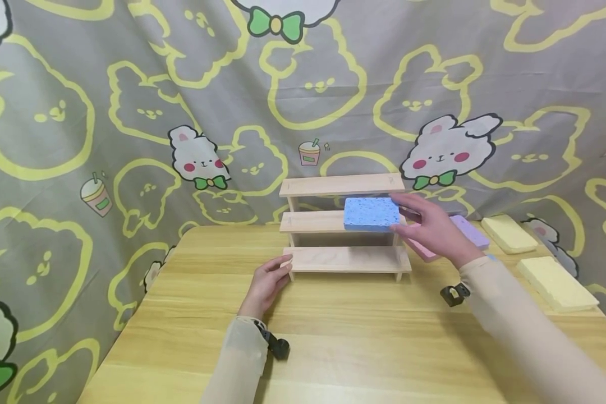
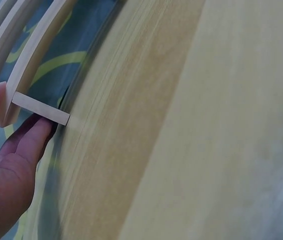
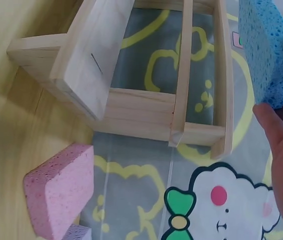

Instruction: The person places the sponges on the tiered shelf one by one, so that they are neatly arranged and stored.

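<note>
A small three-tier wooden shelf (image 1: 345, 259) stands on the table against the curtain. My left hand (image 1: 269, 283) holds the left end of its lowest tier; in the left wrist view the thumb is by the board and the fingers reach under the end piece (image 2: 40, 107). In my right hand (image 1: 436, 230) is a blue sponge (image 1: 371, 213), pinched by its right end between thumb and fingers. The sponge is in front of the middle tier in the head view. From the right wrist view, the blue sponge (image 3: 269, 55) appears apart from the shelf boards (image 3: 94, 60).
Right of the shelf lie a pink sponge (image 1: 423, 247), a purple sponge (image 1: 468, 232) and two pale yellow sponges (image 1: 509, 234). A bit of blue shows beside my right wrist. The patterned curtain (image 1: 232, 112) closes off the back of the wooden table (image 1: 363, 342).
</note>
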Demonstrator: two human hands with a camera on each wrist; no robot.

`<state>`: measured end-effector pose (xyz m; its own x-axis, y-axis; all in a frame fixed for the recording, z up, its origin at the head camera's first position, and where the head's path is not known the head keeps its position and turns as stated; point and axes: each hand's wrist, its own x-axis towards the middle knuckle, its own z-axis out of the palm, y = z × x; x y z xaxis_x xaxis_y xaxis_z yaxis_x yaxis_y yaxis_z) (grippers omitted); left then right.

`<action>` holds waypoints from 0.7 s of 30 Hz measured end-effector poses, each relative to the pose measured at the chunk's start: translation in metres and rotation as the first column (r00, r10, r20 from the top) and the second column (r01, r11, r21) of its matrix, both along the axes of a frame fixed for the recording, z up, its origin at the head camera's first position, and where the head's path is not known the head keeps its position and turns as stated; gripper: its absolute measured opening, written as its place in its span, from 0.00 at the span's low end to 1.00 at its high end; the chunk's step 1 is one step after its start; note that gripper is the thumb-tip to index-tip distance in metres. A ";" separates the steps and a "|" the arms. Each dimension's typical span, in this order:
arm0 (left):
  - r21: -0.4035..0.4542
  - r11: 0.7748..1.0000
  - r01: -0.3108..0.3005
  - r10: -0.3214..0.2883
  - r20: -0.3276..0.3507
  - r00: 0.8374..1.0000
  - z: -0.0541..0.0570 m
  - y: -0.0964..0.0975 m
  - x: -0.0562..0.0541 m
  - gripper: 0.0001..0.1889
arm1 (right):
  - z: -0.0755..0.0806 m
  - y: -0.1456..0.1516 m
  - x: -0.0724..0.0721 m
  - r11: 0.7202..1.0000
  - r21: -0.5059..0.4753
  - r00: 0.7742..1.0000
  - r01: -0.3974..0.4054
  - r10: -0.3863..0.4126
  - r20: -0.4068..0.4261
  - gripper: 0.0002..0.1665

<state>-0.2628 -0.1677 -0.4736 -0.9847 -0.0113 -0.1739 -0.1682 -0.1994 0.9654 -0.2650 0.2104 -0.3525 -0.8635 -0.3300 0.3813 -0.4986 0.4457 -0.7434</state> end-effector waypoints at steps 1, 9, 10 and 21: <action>0.000 1.000 0.001 -0.001 -0.002 1.000 0.000 0.000 0.000 0.18 | 0.001 -0.002 -0.002 1.000 -0.003 1.000 -0.017 0.017 -0.003 0.40; -0.003 1.000 0.003 -0.003 -0.001 1.000 0.000 0.000 0.001 0.18 | 0.005 -0.013 -0.011 0.999 -0.026 0.999 -0.036 0.037 0.029 0.40; -0.003 1.000 0.001 -0.001 0.002 1.000 0.000 0.000 0.001 0.18 | 0.005 -0.014 -0.012 0.999 -0.022 0.999 -0.029 0.030 0.037 0.40; -0.004 1.000 0.007 -0.007 0.011 1.000 0.000 -0.001 0.000 0.18 | 0.011 -0.025 -0.035 0.998 -0.058 0.995 0.007 -0.001 0.099 0.41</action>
